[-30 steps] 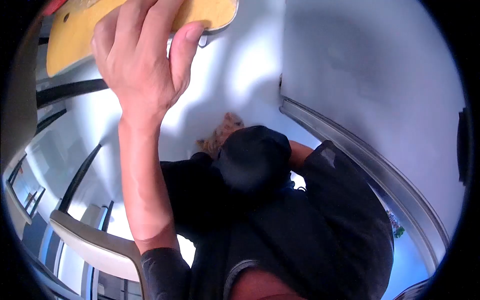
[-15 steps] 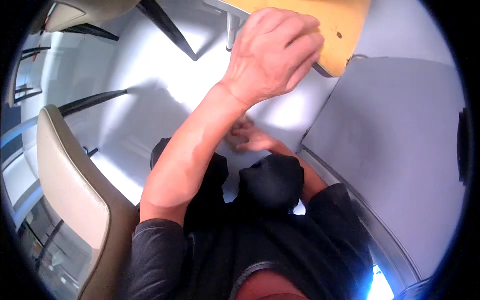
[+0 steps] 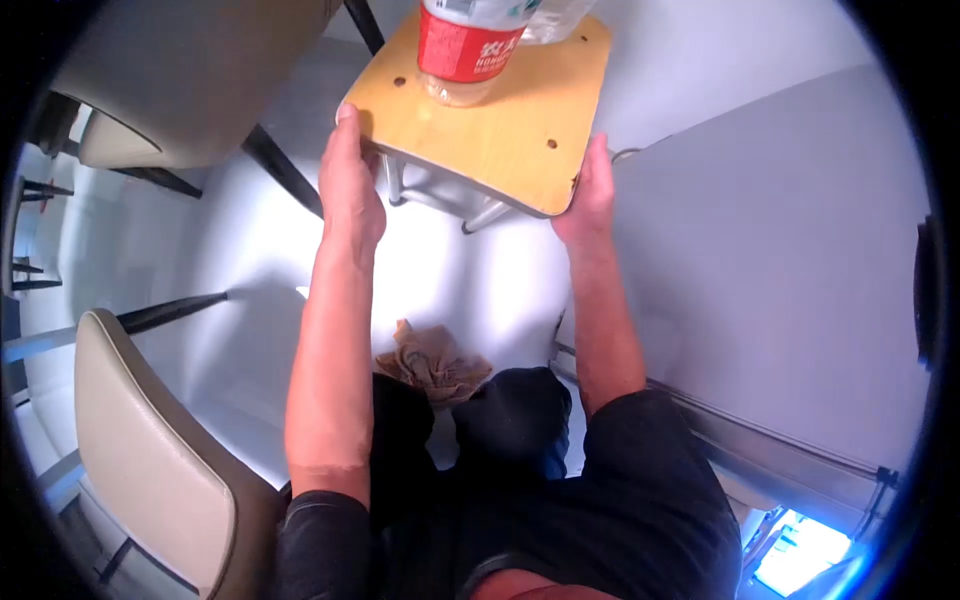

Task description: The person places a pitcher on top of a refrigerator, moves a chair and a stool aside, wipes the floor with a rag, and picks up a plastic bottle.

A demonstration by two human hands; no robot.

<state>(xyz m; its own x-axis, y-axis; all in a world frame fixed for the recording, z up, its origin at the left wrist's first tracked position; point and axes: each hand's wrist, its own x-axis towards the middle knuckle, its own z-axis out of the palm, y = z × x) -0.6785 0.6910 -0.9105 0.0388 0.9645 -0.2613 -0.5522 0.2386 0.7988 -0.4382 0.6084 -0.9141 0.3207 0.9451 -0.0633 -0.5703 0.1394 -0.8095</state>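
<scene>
A stool with a yellow wooden seat and metal legs stands in front of me. My left hand grips its left edge, with the thumb on top near the corner and the other fingers mostly hidden below. On the right edge, near the front corner, my right hand holds the same seat, its fingers partly out of sight. A clear plastic bottle with a red label stands upright on the seat, its top cut off by the frame. Behind it lies a clear plastic piece, perhaps a bag.
A crumpled brown cloth lies on the white floor by my knees. Beige chairs, one with its backrest close by, stand at the left. A large grey panel borders the right side. A bright screen shows at lower right.
My right hand has risen from near the floor to the stool's right edge. My left hand has moved left to the seat's left edge. The stool, bottle and cloth show more fully.
</scene>
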